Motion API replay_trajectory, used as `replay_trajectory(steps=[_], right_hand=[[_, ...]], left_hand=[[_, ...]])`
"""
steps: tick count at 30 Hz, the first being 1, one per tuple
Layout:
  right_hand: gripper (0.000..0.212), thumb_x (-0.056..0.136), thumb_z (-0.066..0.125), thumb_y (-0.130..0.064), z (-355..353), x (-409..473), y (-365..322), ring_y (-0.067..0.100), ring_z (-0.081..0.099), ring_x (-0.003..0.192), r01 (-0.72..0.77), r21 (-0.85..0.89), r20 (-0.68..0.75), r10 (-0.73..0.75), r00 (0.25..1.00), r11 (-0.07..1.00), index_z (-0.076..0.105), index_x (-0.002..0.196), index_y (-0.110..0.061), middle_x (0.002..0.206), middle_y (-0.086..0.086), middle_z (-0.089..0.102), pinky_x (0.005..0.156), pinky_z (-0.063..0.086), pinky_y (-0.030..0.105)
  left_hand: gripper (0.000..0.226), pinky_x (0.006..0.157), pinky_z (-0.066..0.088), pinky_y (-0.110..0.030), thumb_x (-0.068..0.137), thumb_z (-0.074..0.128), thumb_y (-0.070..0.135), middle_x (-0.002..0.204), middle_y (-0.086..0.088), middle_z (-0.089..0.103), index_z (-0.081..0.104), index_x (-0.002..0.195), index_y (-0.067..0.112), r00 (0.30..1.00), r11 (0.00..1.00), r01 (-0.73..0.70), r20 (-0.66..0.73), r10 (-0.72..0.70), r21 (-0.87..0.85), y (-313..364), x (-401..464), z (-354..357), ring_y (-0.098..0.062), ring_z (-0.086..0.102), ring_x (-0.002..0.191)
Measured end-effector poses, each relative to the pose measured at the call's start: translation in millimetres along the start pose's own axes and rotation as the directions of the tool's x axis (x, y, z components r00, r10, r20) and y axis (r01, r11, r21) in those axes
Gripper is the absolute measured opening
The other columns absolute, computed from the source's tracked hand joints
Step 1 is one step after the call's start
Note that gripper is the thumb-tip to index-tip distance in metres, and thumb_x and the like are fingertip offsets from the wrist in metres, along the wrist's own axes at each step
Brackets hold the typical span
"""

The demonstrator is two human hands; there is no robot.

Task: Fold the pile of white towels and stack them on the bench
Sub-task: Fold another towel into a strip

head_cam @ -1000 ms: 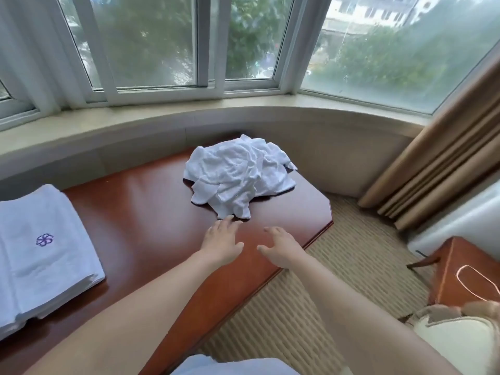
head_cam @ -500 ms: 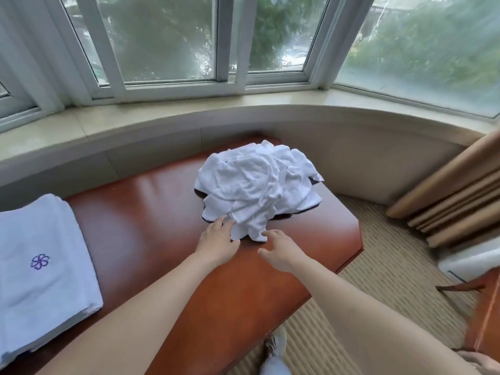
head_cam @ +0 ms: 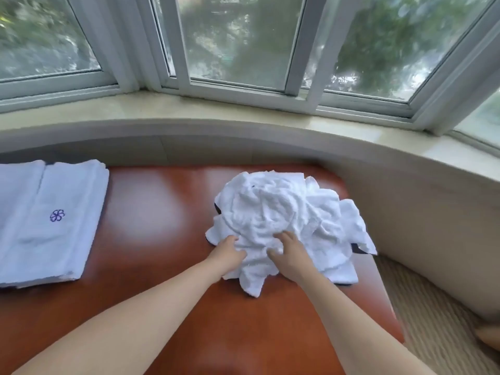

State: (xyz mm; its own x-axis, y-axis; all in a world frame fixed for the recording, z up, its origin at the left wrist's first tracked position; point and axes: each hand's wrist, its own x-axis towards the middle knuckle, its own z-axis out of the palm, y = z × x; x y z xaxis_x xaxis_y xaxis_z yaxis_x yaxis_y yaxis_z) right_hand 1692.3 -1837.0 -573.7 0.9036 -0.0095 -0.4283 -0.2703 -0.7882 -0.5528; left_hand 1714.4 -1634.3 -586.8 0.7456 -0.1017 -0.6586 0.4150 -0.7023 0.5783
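A crumpled pile of white towels [head_cam: 286,212] lies on the right part of the glossy red-brown bench [head_cam: 151,234]. Both my hands are on its near edge. My left hand [head_cam: 228,253] has its fingers dug into the cloth at the pile's near-left side, gripping a fold. My right hand [head_cam: 289,253] sits just right of it, fingers curled into the towel fabric. A stack of folded white towels [head_cam: 46,223] with a purple flower emblem rests at the bench's left end.
A beige stone windowsill [head_cam: 243,115] curves behind the bench under white-framed windows. The bench's right end drops off to ribbed beige carpet [head_cam: 433,320]. Bare bench surface lies between the folded stack and the pile.
My hands went forward from the bare bench onto the pile's near edge and closed into the cloth. The view swung right and closer over the bench.
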Motion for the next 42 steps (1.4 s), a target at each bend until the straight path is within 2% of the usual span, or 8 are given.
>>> replay_trajectory(steps=[2, 4, 8, 11, 14, 17, 28, 42], right_hand=[[0.056, 0.099, 0.061, -0.035, -20, 24, 10, 0.021, 0.034, 0.148, 0.049, -0.030, -0.001, -0.049, 0.999, 0.998, 0.046, 0.151, -0.021, 0.165, 0.001, 0.026, 0.116, 0.037, 0.037], [0.056, 0.099, 0.060, -0.032, -35, 48, 15, 0.022, 0.040, 0.144, 0.081, -0.047, -0.017, -0.082, 0.996, 0.996, 0.045, 0.152, -0.020, 0.166, 0.000, 0.025, 0.110, 0.042, 0.036], [0.059, 0.099, 0.057, -0.028, -51, 85, 26, 0.022, 0.055, 0.127, 0.074, -0.039, -0.092, -0.077, 0.993, 0.997, 0.037, 0.155, -0.021, 0.160, -0.001, 0.032, 0.090, 0.047, 0.034], [0.063, 0.098, 0.056, -0.029, -54, 103, 34, 0.024, 0.060, 0.118, 0.016, -0.014, -0.110, -0.017, 0.994, 1.000, 0.032, 0.156, -0.022, 0.152, 0.001, 0.040, 0.084, 0.049, 0.036], [0.049, 0.098, 0.054, -0.028, -55, 118, 35, 0.026, 0.063, 0.103, -0.002, -0.065, -0.119, -0.006, 0.993, 0.998, 0.043, 0.145, -0.020, 0.139, 0.003, 0.046, 0.075, 0.054, 0.038], [0.028, 0.098, 0.051, -0.024, -56, 128, 31, 0.026, 0.062, 0.088, 0.015, -0.111, -0.129, -0.029, 0.991, 0.994, 0.053, 0.125, -0.018, 0.118, 0.002, 0.056, 0.065, 0.050, 0.036], [0.012, 0.085, 0.056, -0.025, -66, 105, 0, 0.023, 0.058, 0.068, 0.120, -0.132, -0.054, -0.128, 0.990, 0.984, 0.051, 0.096, -0.024, 0.073, -0.001, 0.060, 0.054, 0.040, 0.032], [0.008, 0.083, 0.058, -0.024, 48, -84, -52, 0.018, 0.055, 0.073, 0.181, -0.112, 0.085, -0.172, 0.982, 0.977, 0.058, 0.091, -0.021, 0.078, -0.006, 0.058, 0.064, 0.044, 0.033]], left_hand=[[0.066, 0.080, 0.046, -0.027, 0.096, 0.057, 0.035, 0.123, 0.012, 0.055, 0.032, 0.157, 0.029, 0.995, 0.986, 0.087, -0.034, -0.093, -0.142, 13, 10, 12, -0.014, 0.057, 0.099], [0.068, 0.089, 0.041, -0.028, 0.097, 0.058, 0.035, 0.144, 0.004, 0.051, 0.030, 0.158, 0.027, 0.984, 0.957, 0.149, -0.060, -0.168, -0.249, 22, 20, 21, -0.016, 0.054, 0.112], [0.048, 0.071, 0.044, -0.026, 0.097, 0.060, 0.032, 0.114, 0.003, 0.058, 0.043, 0.142, 0.031, 0.949, 0.842, 0.258, -0.038, -0.313, -0.474, 34, 40, 36, -0.012, 0.057, 0.092], [0.025, 0.075, 0.049, -0.032, 0.098, 0.060, 0.027, 0.106, -0.004, 0.064, 0.062, 0.120, 0.016, 0.938, 0.705, 0.278, 0.026, -0.346, -0.653, 41, 56, 45, -0.020, 0.062, 0.089], [0.013, 0.080, 0.055, -0.030, 0.099, 0.063, 0.025, 0.105, 0.002, 0.071, 0.067, 0.111, 0.021, 0.928, 0.625, 0.282, 0.041, -0.371, -0.728, 47, 64, 47, -0.013, 0.069, 0.093], [0.006, 0.060, 0.056, -0.025, 0.099, 0.065, 0.016, 0.093, 0.000, 0.073, 0.070, 0.103, 0.015, 0.911, 0.549, 0.272, 0.028, -0.411, -0.790, 53, 66, 44, -0.011, 0.071, 0.078], [0.010, 0.098, 0.055, -0.041, 0.092, 0.067, 0.008, 0.096, -0.005, 0.066, 0.066, 0.095, 0.018, 0.889, 0.678, 0.136, -0.214, -0.406, -0.722, 31, 41, 6, -0.021, 0.061, 0.089], [0.011, 0.080, 0.061, -0.037, 0.081, 0.059, 0.000, 0.090, -0.006, 0.065, 0.063, 0.085, 0.010, 0.889, 0.638, -0.034, -0.315, -0.332, -0.769, -123, -116, -10, -0.019, 0.061, 0.078]])
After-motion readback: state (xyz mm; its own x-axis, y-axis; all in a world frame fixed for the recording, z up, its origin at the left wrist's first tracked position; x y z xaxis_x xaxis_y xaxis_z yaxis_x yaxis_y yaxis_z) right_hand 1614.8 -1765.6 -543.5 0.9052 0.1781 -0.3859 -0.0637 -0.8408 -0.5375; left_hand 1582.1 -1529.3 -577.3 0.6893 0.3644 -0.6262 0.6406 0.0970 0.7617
